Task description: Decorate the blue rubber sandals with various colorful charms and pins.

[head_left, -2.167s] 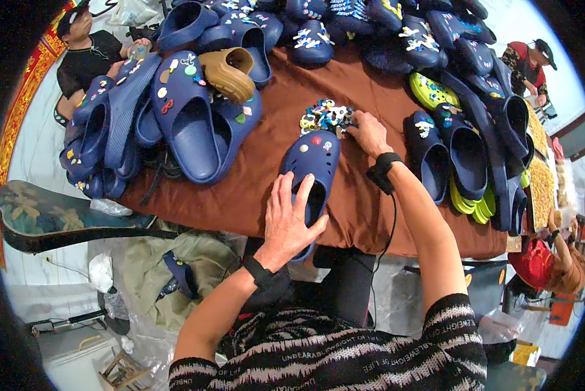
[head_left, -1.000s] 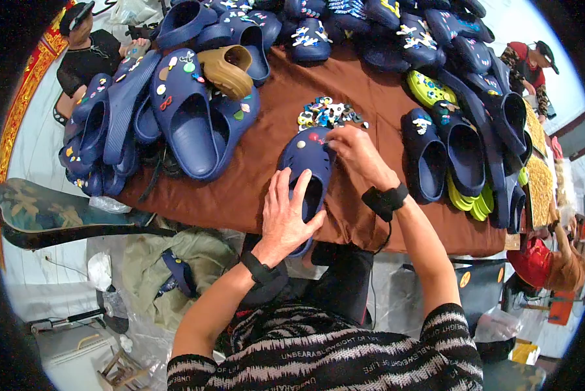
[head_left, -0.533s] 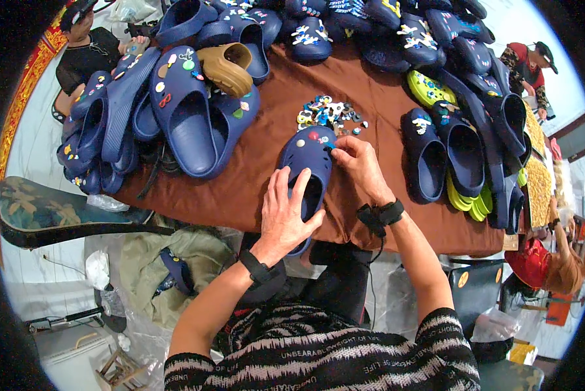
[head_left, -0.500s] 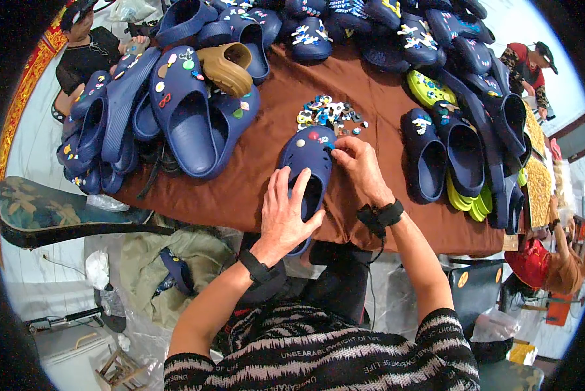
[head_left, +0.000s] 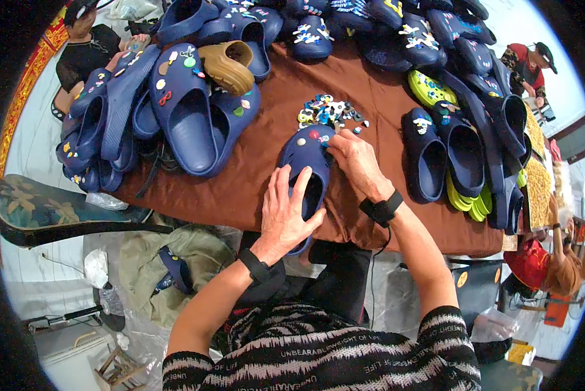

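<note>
A navy clog (head_left: pixel 294 156) lies toe-away near the table's front edge, with several small charms on its toe, among them a red one and a cream one. Spread across its opening, my left hand (head_left: pixel 286 212) grips the clog and holds it down. My right hand (head_left: pixel 357 163) pinches at the right side of the toe; its fingertips mostly cover the blue shoe charm between them. Just beyond the toe sits a small heap of mixed charms (head_left: pixel 328 112), with a few loose pieces to its right.
Decorated navy clogs (head_left: pixel 198 117) and a brown clog (head_left: pixel 230 68) crowd the left of the brown-covered table (head_left: pixel 370 225). More clogs (head_left: pixel 429 156) stand right, lime green ones (head_left: pixel 429 88) among them, and others line the far edge. People sit at both sides.
My right hand has turned and pressed closer over the toe's side, covering the blue charm that showed more before. My left hand and the clog stay in place.
</note>
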The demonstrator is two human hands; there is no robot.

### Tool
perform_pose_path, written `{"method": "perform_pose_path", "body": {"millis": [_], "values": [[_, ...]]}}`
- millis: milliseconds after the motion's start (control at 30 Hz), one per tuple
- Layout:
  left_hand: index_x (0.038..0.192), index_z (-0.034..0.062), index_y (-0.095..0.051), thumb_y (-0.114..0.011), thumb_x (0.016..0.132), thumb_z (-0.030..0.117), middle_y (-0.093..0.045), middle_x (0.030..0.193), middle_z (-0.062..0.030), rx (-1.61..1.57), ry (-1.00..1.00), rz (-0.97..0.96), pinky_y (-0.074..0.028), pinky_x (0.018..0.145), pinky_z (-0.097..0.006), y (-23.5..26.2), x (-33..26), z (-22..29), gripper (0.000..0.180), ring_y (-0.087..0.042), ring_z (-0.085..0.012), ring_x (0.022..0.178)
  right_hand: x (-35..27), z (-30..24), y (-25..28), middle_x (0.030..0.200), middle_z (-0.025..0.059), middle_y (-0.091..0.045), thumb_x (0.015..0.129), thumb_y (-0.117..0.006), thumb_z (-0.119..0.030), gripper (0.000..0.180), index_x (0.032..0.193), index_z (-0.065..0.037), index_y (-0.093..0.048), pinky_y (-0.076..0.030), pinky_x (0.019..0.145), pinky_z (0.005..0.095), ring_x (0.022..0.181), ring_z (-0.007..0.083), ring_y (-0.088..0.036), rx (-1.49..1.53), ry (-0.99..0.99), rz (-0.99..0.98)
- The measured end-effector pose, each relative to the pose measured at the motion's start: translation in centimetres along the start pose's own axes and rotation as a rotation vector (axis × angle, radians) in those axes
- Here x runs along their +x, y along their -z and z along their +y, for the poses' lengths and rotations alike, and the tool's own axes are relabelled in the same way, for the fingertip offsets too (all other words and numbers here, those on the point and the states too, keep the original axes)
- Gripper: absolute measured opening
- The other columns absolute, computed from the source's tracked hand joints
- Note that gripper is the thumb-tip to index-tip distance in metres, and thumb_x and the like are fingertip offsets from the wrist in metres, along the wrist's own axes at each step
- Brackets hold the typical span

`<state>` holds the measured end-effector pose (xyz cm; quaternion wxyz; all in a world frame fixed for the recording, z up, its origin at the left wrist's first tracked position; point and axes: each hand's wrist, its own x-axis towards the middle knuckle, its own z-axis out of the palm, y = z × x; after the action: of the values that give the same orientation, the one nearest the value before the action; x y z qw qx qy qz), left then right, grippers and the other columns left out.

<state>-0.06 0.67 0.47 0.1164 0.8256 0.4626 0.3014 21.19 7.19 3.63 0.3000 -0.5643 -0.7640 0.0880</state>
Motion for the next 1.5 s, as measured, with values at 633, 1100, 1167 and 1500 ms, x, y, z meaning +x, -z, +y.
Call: {"method": "perform_pose_path", "body": {"millis": [633, 1100, 1167, 1500], "values": [[0.155, 0.0135, -0.029, -0.081, 0.076, 0.035, -0.030, 0.151, -0.0262, 0.011, 0.018, -0.028, -0.034, 0.113, -0.057, -0.1, 0.1, -0.2, 0.096, -0.032, -0.0482, 0.140, 0.5, -0.6, 1.4, 0.097, 0.0175, -0.058, 0.079, -0.060, -0.001, 0.012, 0.091, 0.000, -0.063, -0.057, 0.075, 0.0462, 0.089, 0.0374, -0.064, -0.232, 0.373, -0.221], [0.154, 0.0138, -0.031, -0.081, 0.076, 0.035, -0.031, 0.150, -0.0245, 0.000, 0.018, -0.028, -0.034, 0.113, -0.056, 0.1, 0.0, 0.0, 0.094, -0.031, -0.0465, 0.141, 0.2, 3.9, 0.3, 0.101, 0.0166, -0.072, 0.093, -0.065, -0.009, 0.024, 0.114, 0.001, -0.072, -0.051, 0.090, 0.0357, 0.099, 0.0264, -0.067, 0.627, -0.196, -0.218], [0.154, 0.0140, -0.031, -0.081, 0.076, 0.035, -0.032, 0.150, -0.0241, 0.004, 0.022, -0.025, -0.034, 0.113, -0.056, 0.1, -0.1, 0.0, 0.094, -0.031, -0.0463, 0.141, 0.2, 3.6, 0.6, 0.103, 0.0160, -0.071, 0.094, -0.064, -0.009, 0.024, 0.115, 0.001, -0.072, -0.050, 0.092, 0.0355, 0.099, 0.0260, -0.067, 0.684, -0.288, -0.249], [0.154, 0.0133, -0.031, -0.081, 0.077, 0.036, -0.031, 0.150, -0.0252, 0.004, 0.003, -0.014, -0.034, 0.114, -0.057, 0.0, 0.0, -0.1, 0.094, -0.031, -0.0470, 0.141, -0.5, 2.4, 0.5, 0.105, 0.0146, -0.062, 0.085, -0.063, -0.002, 0.029, 0.113, -0.004, -0.069, -0.054, 0.084, 0.0454, 0.102, 0.0386, -0.063, 0.102, 0.142, -0.148]]}}
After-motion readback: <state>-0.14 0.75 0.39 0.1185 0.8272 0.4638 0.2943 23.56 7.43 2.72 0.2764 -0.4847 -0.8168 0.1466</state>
